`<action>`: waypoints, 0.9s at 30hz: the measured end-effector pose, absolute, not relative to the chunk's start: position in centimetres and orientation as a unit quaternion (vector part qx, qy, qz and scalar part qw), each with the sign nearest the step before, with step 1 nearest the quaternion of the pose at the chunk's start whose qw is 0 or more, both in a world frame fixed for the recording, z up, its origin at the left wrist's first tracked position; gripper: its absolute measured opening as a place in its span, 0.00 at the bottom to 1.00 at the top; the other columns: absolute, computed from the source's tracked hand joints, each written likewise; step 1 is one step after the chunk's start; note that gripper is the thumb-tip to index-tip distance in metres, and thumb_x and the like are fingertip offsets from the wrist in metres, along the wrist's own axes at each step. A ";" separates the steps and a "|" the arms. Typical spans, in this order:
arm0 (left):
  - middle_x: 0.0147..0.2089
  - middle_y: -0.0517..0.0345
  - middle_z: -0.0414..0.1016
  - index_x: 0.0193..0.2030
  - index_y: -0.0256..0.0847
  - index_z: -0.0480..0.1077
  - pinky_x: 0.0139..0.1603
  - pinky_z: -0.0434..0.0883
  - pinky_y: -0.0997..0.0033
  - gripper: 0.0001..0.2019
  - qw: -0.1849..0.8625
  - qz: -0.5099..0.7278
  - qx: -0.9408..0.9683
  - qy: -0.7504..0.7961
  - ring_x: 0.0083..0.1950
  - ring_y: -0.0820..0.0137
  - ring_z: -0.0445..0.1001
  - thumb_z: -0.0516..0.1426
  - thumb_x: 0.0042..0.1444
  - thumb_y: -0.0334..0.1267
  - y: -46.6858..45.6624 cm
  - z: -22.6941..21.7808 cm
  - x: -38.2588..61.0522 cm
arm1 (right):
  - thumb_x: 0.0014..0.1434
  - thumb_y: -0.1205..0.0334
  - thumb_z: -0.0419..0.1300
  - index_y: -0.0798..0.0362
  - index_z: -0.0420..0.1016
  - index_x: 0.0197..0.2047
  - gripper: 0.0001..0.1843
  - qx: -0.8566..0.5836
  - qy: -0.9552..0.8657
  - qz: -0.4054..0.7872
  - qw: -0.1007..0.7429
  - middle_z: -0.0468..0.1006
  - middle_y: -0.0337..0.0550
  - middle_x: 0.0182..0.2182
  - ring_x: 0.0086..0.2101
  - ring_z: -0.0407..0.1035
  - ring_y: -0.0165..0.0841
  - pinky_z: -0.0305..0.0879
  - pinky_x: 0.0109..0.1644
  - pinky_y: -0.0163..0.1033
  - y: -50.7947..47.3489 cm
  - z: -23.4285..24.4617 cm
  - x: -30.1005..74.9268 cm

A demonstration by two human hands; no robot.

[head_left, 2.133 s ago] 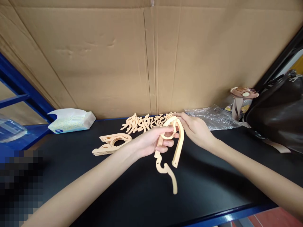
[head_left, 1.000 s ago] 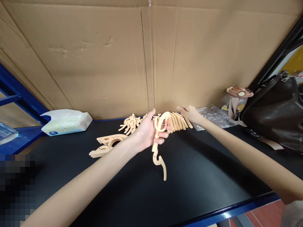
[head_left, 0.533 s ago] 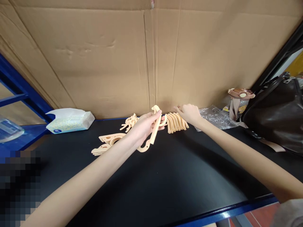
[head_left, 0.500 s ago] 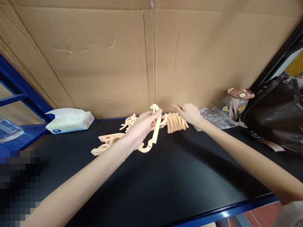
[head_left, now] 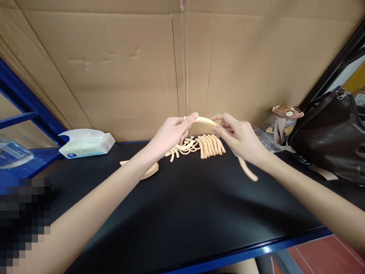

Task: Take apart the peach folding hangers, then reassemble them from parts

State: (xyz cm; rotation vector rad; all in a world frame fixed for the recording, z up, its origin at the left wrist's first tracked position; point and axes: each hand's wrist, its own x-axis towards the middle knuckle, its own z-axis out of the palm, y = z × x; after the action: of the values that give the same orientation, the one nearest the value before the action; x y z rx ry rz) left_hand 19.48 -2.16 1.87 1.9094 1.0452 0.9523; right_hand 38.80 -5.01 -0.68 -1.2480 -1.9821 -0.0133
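I have the cream-coloured, curved piece (head_left: 203, 120) pinched between the fingers and thumbs of both my left hand (head_left: 172, 133) and my right hand (head_left: 239, 133), its arched middle held up above the tabletop (head_left: 185, 213). It looks like moulded plastic, so I'd judge it light and fairly stiff, perhaps a little springy along the thin curve and slick on its smooth face. I'd grip its flat sides on the thicker stretch, not the slim tail (head_left: 248, 170) dangling below my right palm. Behind lies a row of curved arms (head_left: 211, 145), rounded at the ends, beside a jumble of hooked pieces (head_left: 192, 144). A flat stack (head_left: 149, 172) sits partly hidden by my left forearm (head_left: 119, 186).
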 end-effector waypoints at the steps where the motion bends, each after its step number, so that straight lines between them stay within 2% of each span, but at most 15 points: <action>1: 0.15 0.66 0.48 0.17 0.41 0.51 0.22 0.55 0.75 0.27 0.386 0.355 0.749 0.405 0.17 0.78 0.53 0.46 0.63 0.54 -2.1 1.6 19.4 | 0.66 0.54 0.48 0.51 0.69 0.48 0.14 -0.497 -0.785 -0.071 0.362 0.75 0.38 0.29 0.24 0.64 0.26 0.54 0.28 0.33 -4.9 -0.6 39.0; 3: 0.14 0.65 0.49 0.17 0.41 0.50 0.21 0.53 0.75 0.28 0.407 0.335 0.748 0.402 0.17 0.77 0.52 0.40 0.65 0.53 -2.0 1.0 19.5 | 0.67 0.57 0.46 0.51 0.70 0.47 0.15 -0.513 -0.788 -0.189 0.284 0.75 0.41 0.31 0.24 0.64 0.28 0.49 0.26 0.34 -4.9 -0.5 38.9; 6: 0.14 0.66 0.47 0.16 0.41 0.47 0.20 0.50 0.75 0.28 0.443 0.327 0.737 0.393 0.16 0.79 0.48 0.39 0.66 0.53 -1.8 0.6 19.9 | 0.66 0.64 0.44 0.52 0.69 0.48 0.14 -0.537 -0.773 -0.303 0.146 0.75 0.43 0.30 0.20 0.61 0.28 0.40 0.24 0.36 -4.9 -0.3 38.4; 9: 0.15 0.67 0.46 0.17 0.41 0.47 0.19 0.47 0.75 0.28 0.470 0.317 0.723 0.395 0.16 0.79 0.46 0.39 0.66 0.53 -1.6 0.5 20.4 | 0.62 0.74 0.43 0.54 0.68 0.47 0.17 -0.534 -0.778 -0.323 0.064 0.75 0.45 0.28 0.18 0.59 0.28 0.39 0.24 0.36 -4.6 -0.5 37.8; 12: 0.15 0.66 0.49 0.18 0.42 0.50 0.19 0.48 0.75 0.27 0.454 0.327 0.697 0.448 0.16 0.78 0.48 0.38 0.65 0.54 -1.2 0.0 21.1 | 0.59 0.76 0.46 0.57 0.67 0.42 0.13 -0.543 -0.793 -0.272 0.050 0.73 0.46 0.23 0.19 0.61 0.30 0.41 0.24 0.36 -3.6 -1.1 37.5; 15: 0.15 0.64 0.53 0.17 0.42 0.51 0.23 0.54 0.74 0.28 0.365 0.350 0.718 0.479 0.17 0.76 0.54 0.37 0.65 0.54 -0.4 -1.5 21.8 | 0.62 0.69 0.46 0.57 0.66 0.36 0.08 -0.572 -0.806 -0.094 0.118 0.71 0.44 0.21 0.18 0.60 0.29 0.45 0.24 0.35 -2.2 -1.6 37.9; 18: 0.15 0.61 0.57 0.16 0.43 0.52 0.28 0.58 0.71 0.28 0.281 0.357 0.748 0.483 0.20 0.73 0.59 0.38 0.65 0.54 1.1 -3.2 21.9 | 0.64 0.64 0.44 0.54 0.64 0.31 0.12 -0.592 -0.743 0.207 0.235 0.64 0.36 0.17 0.14 0.55 0.25 0.49 0.21 0.34 -1.0 -1.6 39.4; 20: 0.16 0.59 0.61 0.17 0.42 0.55 0.29 0.59 0.71 0.27 0.274 0.348 0.747 0.495 0.21 0.71 0.62 0.40 0.65 0.52 2.6 -4.1 21.7 | 0.64 0.59 0.45 0.53 0.65 0.32 0.13 -0.581 -0.673 0.325 0.322 0.59 0.32 0.16 0.13 0.51 0.24 0.49 0.20 0.34 -0.3 -1.8 40.6; 22: 0.19 0.57 0.66 0.19 0.42 0.58 0.28 0.59 0.71 0.23 0.288 0.335 0.737 0.512 0.21 0.71 0.64 0.43 0.64 0.47 4.5 -4.7 21.4 | 0.63 0.58 0.47 0.53 0.66 0.33 0.11 -0.563 -0.615 0.379 0.403 0.59 0.33 0.16 0.14 0.52 0.25 0.51 0.20 0.34 0.1 -2.1 41.5; 24: 0.24 0.53 0.71 0.21 0.41 0.61 0.30 0.60 0.70 0.19 0.294 0.326 0.724 0.532 0.25 0.67 0.69 0.47 0.62 0.43 6.2 -5.2 21.2 | 0.61 0.58 0.49 0.54 0.66 0.33 0.10 -0.548 -0.574 0.395 0.462 0.65 0.36 0.17 0.18 0.58 0.27 0.55 0.22 0.34 0.2 -2.5 42.0; 27: 0.36 0.45 0.75 0.26 0.38 0.66 0.41 0.63 0.67 0.13 0.291 0.328 0.716 0.543 0.43 0.59 0.73 0.51 0.59 0.40 7.2 -5.6 20.9 | 0.59 0.58 0.49 0.53 0.64 0.35 0.09 -0.527 -0.549 0.387 0.521 0.71 0.42 0.22 0.22 0.65 0.30 0.58 0.22 0.34 -0.3 -2.8 42.4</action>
State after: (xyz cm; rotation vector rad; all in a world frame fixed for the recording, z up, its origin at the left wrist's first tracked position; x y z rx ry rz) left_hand 20.94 7.17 -5.59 1.9095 1.4477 0.8732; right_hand 42.41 -0.27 -2.82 -1.2627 -1.3144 0.9277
